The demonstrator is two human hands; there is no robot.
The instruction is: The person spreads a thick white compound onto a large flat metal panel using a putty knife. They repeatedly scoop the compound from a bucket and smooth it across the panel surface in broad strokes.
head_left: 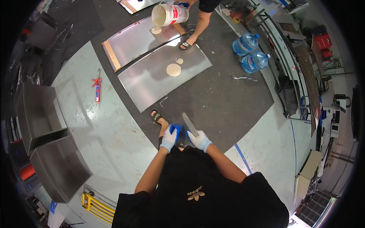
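Observation:
In my right hand (199, 140), wearing a white glove with a blue palm, is a trowel (189, 124) with a long grey blade pointing forward. My left hand (170, 136), gloved alike, is beside it with fingers loosely curled and nothing seen in them. Ahead on the dark mat lies a shiny metal panel (146, 85) bearing a large round beige puddle (173, 70) and a smaller one (179, 60). Beyond it, another person tips a white bucket (171, 15) over a second panel (127, 41), which has wooden end strips and a beige puddle (156, 30).
Two blue water jugs (254, 62) stand at the right of the mat (224, 98). A red caulking gun (97, 89) lies on the pale floor at left, near grey metal boxes (61, 167). A yellow rack (97, 206) is at lower left. Metal racks line the right side.

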